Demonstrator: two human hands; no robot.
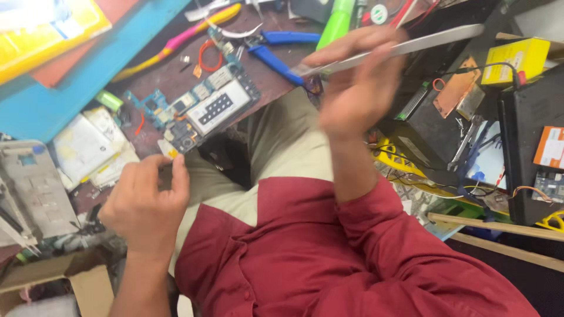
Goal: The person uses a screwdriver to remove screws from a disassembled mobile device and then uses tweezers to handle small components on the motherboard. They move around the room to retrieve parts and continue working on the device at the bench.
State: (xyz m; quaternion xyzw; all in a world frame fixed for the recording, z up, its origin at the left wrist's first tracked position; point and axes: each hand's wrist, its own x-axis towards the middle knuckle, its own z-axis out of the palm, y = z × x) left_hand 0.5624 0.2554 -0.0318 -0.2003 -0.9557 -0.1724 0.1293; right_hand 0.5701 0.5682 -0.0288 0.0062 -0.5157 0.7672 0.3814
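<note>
— What does the left hand [145,199] have?

— It pinches a small yellow part [173,154] between thumb and fingertips, just off the near edge of the workbench [176,76], beside the corner of the circuit board [202,108] lying there.

— And the right hand [352,82]?

— It is raised over the lap, fingers closed around a long, flat metal tool [411,46] whose tip points toward the bench edge, near the blue-handled pliers [276,53].

— Anything else near?

— A yellow box [517,58] sits well apart, on dark equipment beyond the right hand.
</note>
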